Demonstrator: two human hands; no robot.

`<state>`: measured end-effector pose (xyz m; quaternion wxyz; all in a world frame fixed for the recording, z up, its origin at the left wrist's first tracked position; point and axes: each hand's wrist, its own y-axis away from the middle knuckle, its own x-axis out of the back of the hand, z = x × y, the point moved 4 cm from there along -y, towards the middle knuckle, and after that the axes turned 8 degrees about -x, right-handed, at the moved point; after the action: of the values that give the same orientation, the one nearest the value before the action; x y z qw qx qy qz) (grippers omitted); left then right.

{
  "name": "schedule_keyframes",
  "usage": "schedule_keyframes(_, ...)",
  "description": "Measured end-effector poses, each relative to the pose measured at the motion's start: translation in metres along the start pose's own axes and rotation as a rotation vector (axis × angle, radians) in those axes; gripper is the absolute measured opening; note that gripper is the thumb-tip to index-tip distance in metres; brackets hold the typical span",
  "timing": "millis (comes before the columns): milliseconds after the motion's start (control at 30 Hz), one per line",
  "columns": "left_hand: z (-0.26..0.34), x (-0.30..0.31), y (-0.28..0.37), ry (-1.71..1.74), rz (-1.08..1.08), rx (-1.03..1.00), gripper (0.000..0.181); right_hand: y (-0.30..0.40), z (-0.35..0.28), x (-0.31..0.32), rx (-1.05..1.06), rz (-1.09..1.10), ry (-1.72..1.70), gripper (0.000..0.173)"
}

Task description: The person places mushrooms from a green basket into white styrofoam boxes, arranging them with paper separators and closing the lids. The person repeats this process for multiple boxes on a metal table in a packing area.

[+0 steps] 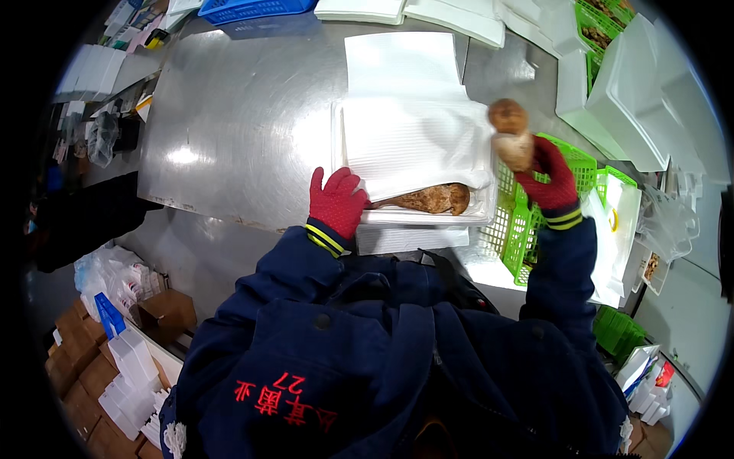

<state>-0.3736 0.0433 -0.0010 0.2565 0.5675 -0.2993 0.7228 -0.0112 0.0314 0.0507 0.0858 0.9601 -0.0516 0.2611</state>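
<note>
A mushroom [438, 199] with a long tapering stem lies along the near side of a white foam box [487, 198], its cap towards the right. A white ribbed liner sheet [401, 132] covers the rest of the box and extends past its far side. My left hand [335, 201], in a red knit glove, rests at the box's near left corner. Its fingers are apart, and the thumb lies by the stem's tip. To the right of the box, my gloved right hand [550, 175] grips the pale stem of another mushroom [510, 135]; its brown cap is blurred and points away from me.
Green plastic baskets [519, 229] stand right of the box, under my right forearm. White foam boxes [631, 97] crowd the far right. At the back of the metal table [241, 115] are a blue crate [252, 8] and stacked white sheets [361, 10]. A dark sleeve [97, 215] reaches in at left.
</note>
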Motion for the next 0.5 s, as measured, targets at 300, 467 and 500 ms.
schedule_keyframes(300,-0.021,0.015,0.007,0.184,0.161,0.092,0.028,-0.038,-0.069,-0.163,0.339,-0.566,0.57,0.05)
schedule_keyframes(467,-0.024,0.009,-0.007,0.313,0.275,0.117,0.051,-0.038,-0.056,-0.154,0.39,-0.526,0.312,0.045)
schedule_keyframes(500,-0.02,0.006,-0.013,0.302,0.269,0.108,0.054,-0.038,-0.055,-0.142,0.314,-0.532,0.169,0.044)
